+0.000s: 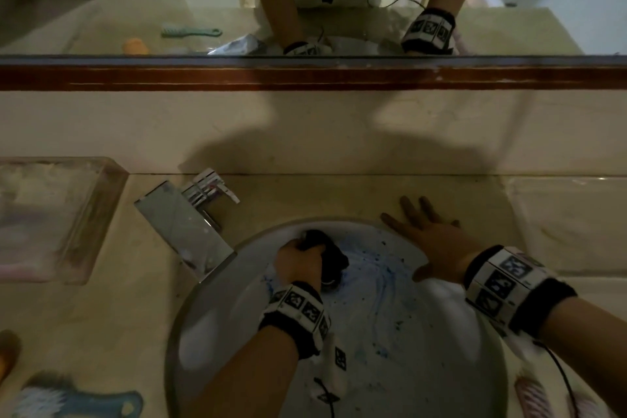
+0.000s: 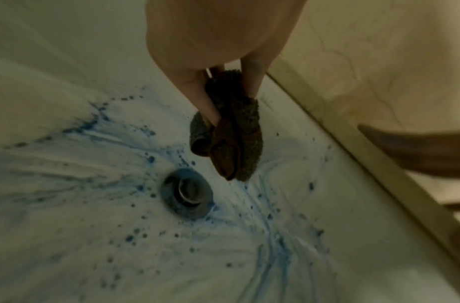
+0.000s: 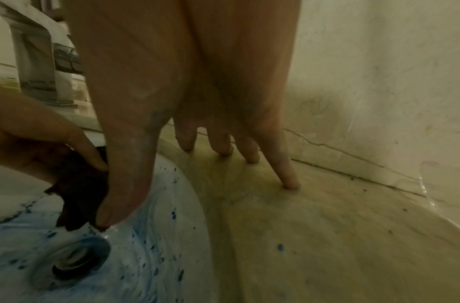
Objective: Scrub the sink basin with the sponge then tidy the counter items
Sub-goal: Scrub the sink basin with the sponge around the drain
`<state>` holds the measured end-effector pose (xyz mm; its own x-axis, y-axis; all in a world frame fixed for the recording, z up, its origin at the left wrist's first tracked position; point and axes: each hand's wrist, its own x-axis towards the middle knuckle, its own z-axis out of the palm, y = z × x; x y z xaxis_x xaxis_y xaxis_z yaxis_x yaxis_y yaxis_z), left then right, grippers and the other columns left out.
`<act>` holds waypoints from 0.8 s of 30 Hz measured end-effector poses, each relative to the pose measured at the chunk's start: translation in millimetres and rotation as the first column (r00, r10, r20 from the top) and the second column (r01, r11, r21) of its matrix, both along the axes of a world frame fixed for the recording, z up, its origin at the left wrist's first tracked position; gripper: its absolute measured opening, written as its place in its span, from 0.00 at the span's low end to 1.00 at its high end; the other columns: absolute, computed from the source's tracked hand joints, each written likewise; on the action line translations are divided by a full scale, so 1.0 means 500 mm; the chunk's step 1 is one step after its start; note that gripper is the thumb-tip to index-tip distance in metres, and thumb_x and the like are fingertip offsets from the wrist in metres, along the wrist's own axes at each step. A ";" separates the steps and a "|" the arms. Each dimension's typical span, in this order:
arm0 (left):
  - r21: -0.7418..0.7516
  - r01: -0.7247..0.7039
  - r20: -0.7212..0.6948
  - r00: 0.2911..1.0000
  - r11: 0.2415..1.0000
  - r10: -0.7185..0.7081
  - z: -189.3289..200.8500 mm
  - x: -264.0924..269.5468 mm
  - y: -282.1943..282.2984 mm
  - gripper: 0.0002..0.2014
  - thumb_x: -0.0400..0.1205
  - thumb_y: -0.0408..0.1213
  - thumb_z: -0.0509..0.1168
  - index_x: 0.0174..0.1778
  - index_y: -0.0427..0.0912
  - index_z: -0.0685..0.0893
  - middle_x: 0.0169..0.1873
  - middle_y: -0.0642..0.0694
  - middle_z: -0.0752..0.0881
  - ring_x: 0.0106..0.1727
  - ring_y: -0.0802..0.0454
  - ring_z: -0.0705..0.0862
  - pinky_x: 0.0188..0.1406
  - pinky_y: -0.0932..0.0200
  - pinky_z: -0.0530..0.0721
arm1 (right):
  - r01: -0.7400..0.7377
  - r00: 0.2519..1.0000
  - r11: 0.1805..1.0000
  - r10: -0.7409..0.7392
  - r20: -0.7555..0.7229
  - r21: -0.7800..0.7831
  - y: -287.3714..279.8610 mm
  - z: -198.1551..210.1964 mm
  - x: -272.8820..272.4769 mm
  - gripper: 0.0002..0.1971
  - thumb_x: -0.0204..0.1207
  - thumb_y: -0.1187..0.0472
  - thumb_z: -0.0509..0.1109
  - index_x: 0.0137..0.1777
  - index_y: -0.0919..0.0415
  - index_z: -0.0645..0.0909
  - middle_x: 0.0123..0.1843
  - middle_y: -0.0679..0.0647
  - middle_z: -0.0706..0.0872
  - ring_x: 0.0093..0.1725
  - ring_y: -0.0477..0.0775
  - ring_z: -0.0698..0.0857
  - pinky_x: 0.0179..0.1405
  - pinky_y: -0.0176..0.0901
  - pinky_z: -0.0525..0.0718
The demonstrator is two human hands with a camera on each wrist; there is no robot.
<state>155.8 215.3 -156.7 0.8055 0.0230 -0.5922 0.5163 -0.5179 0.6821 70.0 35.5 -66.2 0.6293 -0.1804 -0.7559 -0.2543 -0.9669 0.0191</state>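
Note:
The round white sink basin (image 1: 407,332) is smeared and speckled with blue (image 2: 114,143). My left hand (image 1: 300,263) is down inside it and grips a dark crumpled sponge (image 1: 330,253) (image 2: 231,139) against the far wall, just above the metal drain (image 2: 187,192) (image 3: 73,262). My right hand (image 1: 431,237) lies flat and open on the beige counter at the basin's far right rim, with its fingers (image 3: 288,174) spread on the stone and its thumb hanging over the basin edge.
A chrome faucet (image 1: 190,224) stands at the basin's left rim. A clear tray (image 1: 51,214) sits on the counter at the left, a blue brush (image 1: 78,400) at the lower left. A mirror above the red ledge (image 1: 305,75) reflects my arms.

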 end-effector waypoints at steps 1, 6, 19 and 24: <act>0.015 0.042 0.017 0.999 0.999 -0.042 0.000 -0.002 0.001 0.14 0.76 0.36 0.73 0.52 0.30 0.89 0.52 0.33 0.90 0.50 0.39 0.88 0.55 0.49 0.88 | 0.005 1.000 1.000 -0.005 -0.001 0.003 0.000 0.000 0.001 0.54 0.72 0.48 0.74 0.81 0.40 0.31 0.83 0.52 0.25 0.83 0.65 0.30 0.78 0.78 0.54; 0.208 0.269 0.084 0.953 0.941 -0.291 0.012 0.018 0.065 0.09 0.78 0.36 0.70 0.47 0.33 0.89 0.47 0.34 0.91 0.49 0.39 0.89 0.48 0.56 0.85 | 0.016 1.000 1.000 -0.016 -0.004 0.002 -0.002 0.001 0.002 0.54 0.73 0.50 0.74 0.81 0.39 0.32 0.84 0.52 0.26 0.83 0.64 0.30 0.77 0.79 0.54; 0.701 0.598 -0.055 0.588 0.388 -0.807 0.015 0.031 0.139 0.12 0.86 0.36 0.55 0.52 0.39 0.84 0.56 0.39 0.88 0.50 0.46 0.85 0.48 0.56 0.80 | 0.006 1.000 1.000 -0.006 -0.002 -0.015 0.002 0.003 0.000 0.53 0.74 0.51 0.73 0.81 0.40 0.31 0.84 0.52 0.26 0.83 0.64 0.30 0.78 0.78 0.55; 0.643 0.634 -0.117 0.636 0.430 -0.762 -0.032 0.031 0.138 0.15 0.87 0.38 0.55 0.64 0.37 0.81 0.52 0.44 0.86 0.49 0.51 0.84 0.53 0.59 0.79 | 0.002 1.000 1.000 -0.002 -0.007 -0.013 0.000 0.000 0.001 0.53 0.75 0.52 0.72 0.81 0.40 0.30 0.83 0.52 0.25 0.83 0.64 0.30 0.78 0.77 0.55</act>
<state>171.3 284.4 -172.6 0.7874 -0.3181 -0.5280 -0.2995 -0.9461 0.1232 70.3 35.6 -66.3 0.6234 -0.1916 -0.7581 -0.2559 -0.9661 0.0338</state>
